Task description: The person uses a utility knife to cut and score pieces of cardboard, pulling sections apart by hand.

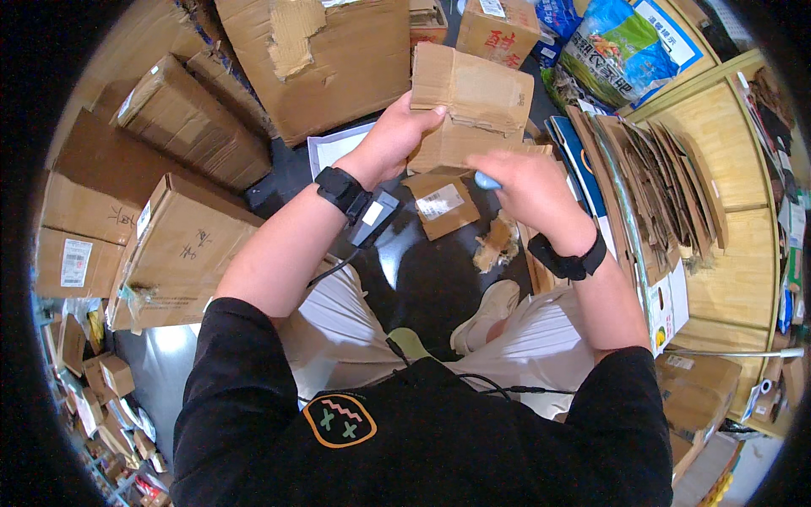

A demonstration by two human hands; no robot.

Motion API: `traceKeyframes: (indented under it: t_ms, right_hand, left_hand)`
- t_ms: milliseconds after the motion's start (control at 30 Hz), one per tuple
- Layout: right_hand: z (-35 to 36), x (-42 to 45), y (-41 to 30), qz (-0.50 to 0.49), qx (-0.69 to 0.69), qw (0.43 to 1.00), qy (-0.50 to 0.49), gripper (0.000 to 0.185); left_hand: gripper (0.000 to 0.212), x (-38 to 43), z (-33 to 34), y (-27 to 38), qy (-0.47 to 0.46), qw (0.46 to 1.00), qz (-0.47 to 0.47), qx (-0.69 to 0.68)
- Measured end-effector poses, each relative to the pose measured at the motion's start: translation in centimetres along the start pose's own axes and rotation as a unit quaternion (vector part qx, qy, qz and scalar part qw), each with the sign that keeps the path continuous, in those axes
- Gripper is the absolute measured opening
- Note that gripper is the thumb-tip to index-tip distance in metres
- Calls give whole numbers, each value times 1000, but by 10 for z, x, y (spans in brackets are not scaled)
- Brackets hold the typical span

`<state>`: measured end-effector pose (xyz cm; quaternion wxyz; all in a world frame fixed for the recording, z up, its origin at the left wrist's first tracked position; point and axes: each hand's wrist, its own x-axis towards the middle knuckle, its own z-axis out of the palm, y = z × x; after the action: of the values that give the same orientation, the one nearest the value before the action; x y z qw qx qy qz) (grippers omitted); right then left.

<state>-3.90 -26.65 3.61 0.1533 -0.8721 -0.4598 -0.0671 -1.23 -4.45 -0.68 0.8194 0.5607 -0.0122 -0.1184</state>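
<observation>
A small cardboard box (485, 89) with a torn flap edge is held up in front of me by my left hand (396, 136), whose thumb lies on its near-left side. My right hand (529, 184), slightly blurred, is closed around a light-blue handle (486, 181) close to the box's lower right edge. What the handle belongs to is hidden. Beneath the box, a flattened cardboard piece (466, 218) with a white label lies on the dark floor. A torn scrap of cardboard (497, 242) lies to its right.
Large cardboard boxes (342, 82) stand ahead and at the left (190, 241). Flattened cardboard sheets (659, 184) stand upright at the right, beside wooden panels (728, 253). A printed plastic bag (608, 57) is at the upper right. A white tray (312, 158) sits beyond my left wrist.
</observation>
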Motion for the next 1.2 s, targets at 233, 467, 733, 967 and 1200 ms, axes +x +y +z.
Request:
traceKeyframes:
  t_ms: [233,467,733,967,1200]
  right_hand:
    - [-11,2,-3,68,-24,996,-49,36]
    - [-5,-6,16,99,-6,995,-15,32]
    - [-15,-2,19,114,-6,989,91,28]
    - [-34,-20,70,158,73,982,77,57]
    - [-11,-27,77,293,460,835,67,51]
  left_hand:
    - [43,-5,11,-7,-69,997,-17,-31]
    - [67,-16,28,2,-172,969,121,128]
    - [52,-7,17,-1,-25,997,50,57]
    - [47,-5,-2,15,-16,1000,7,2]
    - [47,-1,-6,12,-43,994,-36,-98]
